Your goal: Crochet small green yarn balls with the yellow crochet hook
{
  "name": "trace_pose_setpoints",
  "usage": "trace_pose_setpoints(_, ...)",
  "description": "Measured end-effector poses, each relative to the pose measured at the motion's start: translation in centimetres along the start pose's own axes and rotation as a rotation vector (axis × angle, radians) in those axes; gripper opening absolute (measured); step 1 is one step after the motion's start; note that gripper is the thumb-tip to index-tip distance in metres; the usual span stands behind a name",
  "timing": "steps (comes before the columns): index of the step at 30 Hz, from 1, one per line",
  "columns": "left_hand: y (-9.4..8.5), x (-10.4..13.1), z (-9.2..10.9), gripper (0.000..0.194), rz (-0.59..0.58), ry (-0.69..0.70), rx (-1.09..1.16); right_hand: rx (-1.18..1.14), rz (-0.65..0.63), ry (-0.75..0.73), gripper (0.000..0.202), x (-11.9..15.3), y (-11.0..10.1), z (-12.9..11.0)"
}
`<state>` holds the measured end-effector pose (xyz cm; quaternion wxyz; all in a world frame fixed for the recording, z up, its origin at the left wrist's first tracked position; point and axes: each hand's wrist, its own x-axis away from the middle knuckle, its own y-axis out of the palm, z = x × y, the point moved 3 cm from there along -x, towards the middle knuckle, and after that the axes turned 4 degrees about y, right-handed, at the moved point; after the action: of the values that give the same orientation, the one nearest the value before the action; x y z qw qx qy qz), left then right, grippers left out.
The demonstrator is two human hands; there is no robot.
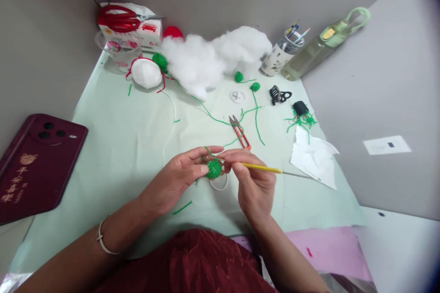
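A small green crocheted piece [214, 169] is pinched between the thumb and fingers of my left hand [178, 174]. Green yarn [220, 121] runs from it over the table to a green ball [160, 62]. My right hand [256, 183] grips a crochet hook [263, 167] by its yellow handle, its tip at the top of the green piece. A white yarn loop [220, 183] hangs just beneath the piece. Just beyond my hands lie red-handled thread snips [240, 132].
White stuffing [213, 57], a white yarn ball [146, 73] and a tissue pack with red scissors [120, 18] stand at the back. A pen jar [278, 57], bottle [314, 50], hair clip [279, 95] and paper [314, 158] are at right, a dark red phone [41, 165] at left.
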<state>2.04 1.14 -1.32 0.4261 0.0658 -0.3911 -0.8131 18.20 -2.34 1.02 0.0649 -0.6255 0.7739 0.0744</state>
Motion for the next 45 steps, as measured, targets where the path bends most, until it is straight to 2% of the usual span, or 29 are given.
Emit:
trace_pose_setpoints(4, -0.1, -0.1, 0.1, 0.035, 0.017, 0.001, -0.021, 0.008, 0.020, 0.039, 0.014, -0.3, -0.2, 0.2)
trace_pose_setpoints(6, -0.1, 0.0, 0.1, 0.041, 0.053, 0.013, -0.052, 0.097, 0.003, -0.013, 0.016, -0.3, -0.3, 0.1)
trace_pose_setpoints(8, 0.1, 0.1, 0.0, 0.050, 0.117, 0.036, -0.069, 0.323, -0.023, -0.165, 0.019, 0.0, -0.1, -0.3)
trace_pose_setpoints(10, 0.2, 0.1, -0.1, 0.055, 0.174, 0.034, -0.042, 0.583, -0.032, -0.396, 0.027, 0.7, 0.2, -0.6)
trace_pose_setpoints(12, 0.4, 0.2, -0.4, 0.049, 0.162, -0.015, 0.025, 0.681, -0.021, -0.540, 0.034, 1.2, 0.4, -0.7)
trace_pose_setpoints(13, 0.5, 0.1, -0.4, 0.044, 0.133, -0.042, 0.063, 0.645, -0.016, -0.536, 0.033, 1.2, 0.3, -0.7)
trace_pose_setpoints(14, 0.5, 0.1, -0.4, 0.040, 0.101, -0.059, 0.100, 0.560, -0.004, -0.480, 0.030, 1.1, 0.1, -0.7)
trace_pose_setpoints(16, 0.4, 0.1, -0.1, 0.035, 0.053, -0.062, 0.152, 0.309, 0.044, -0.272, 0.021, 0.3, -0.5, -0.4)
trace_pose_setpoints(19, 0.2, 0.1, 0.3, 0.032, 0.042, -0.049, 0.172, -0.059, 0.120, 0.028, 0.015, -0.9, -0.9, 0.2)
trace_pose_setpoints(22, 0.2, 0.0, 0.3, 0.031, 0.062, -0.035, 0.156, -0.245, 0.082, 0.211, 0.015, -1.5, -0.1, 1.0)
trace_pose_setpoints(27, 0.0, -0.3, -0.1, 0.031, 0.073, 0.018, 0.123, -0.245, -0.013, 0.290, 0.013, -1.4, 1.1, 2.1)
trace_pose_setpoints(34, 0.0, -0.1, 0.5, 0.039, 0.167, 0.032, -0.025, -0.202, 0.024, 0.261, 0.011, -1.2, 0.9, 2.4)
trace_pose_setpoints(38, 0.0, 0.1, 0.7, 0.046, 0.210, 0.043, -0.080, 0.009, 0.017, 0.142, 0.016, -1.1, 1.0, 1.6)
trace_pose_setpoints(40, 0.0, 0.2, 0.6, 0.051, 0.231, 0.060, -0.088, 0.236, -0.016, -0.051, 0.018, -0.8, 1.2, 1.0)
trace_pose_setpoints(43, 0.1, 0.3, 0.3, 0.055, 0.264, 0.081, -0.040, 0.599, -0.036, -0.466, 0.036, 0.2, 1.6, 0.2)
trace_pose_setpoints(44, 0.2, 0.3, 0.2, 0.053, 0.255, 0.069, -0.004, 0.654, -0.015, -0.548, 0.040, 0.6, 1.6, 0.1)
trace_pose_setpoints(45, 0.3, 0.3, 0.2, 0.050, 0.233, 0.051, 0.034, 0.659, -0.006, -0.569, 0.041, 0.7, 1.5, 0.0)
